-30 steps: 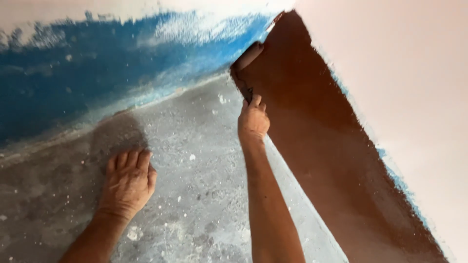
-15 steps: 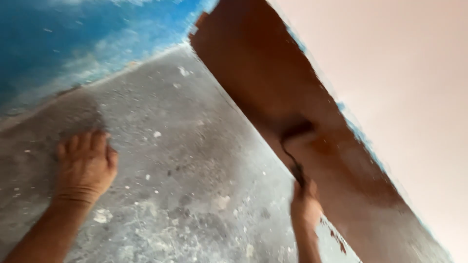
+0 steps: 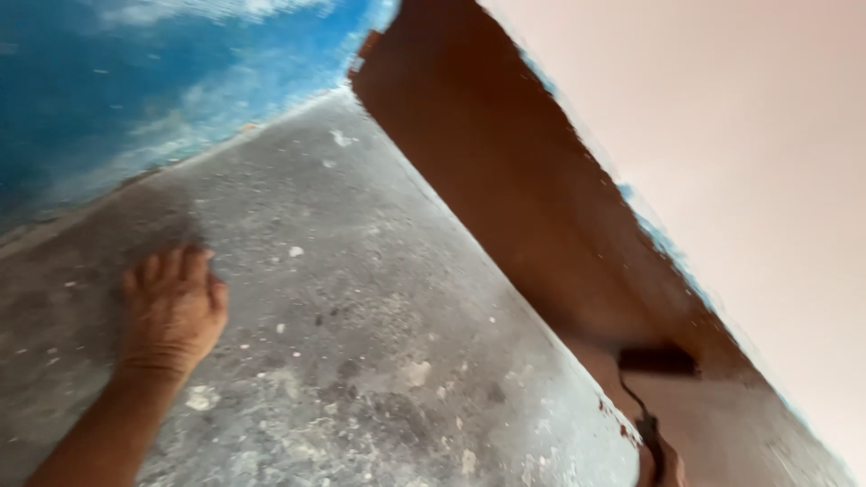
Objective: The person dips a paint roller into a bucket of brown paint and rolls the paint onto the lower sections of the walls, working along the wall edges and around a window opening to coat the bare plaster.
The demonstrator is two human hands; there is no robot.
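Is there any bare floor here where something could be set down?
Yes: grey floor lies bare between the left hand and the brown wall band, and up toward the blue wall. It is tight at lower right, where the right hand holds the roller.

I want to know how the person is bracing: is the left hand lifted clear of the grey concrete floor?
No. The left hand lies flat, palm down, on the speckled grey concrete floor, fingers spread toward the blue wall.
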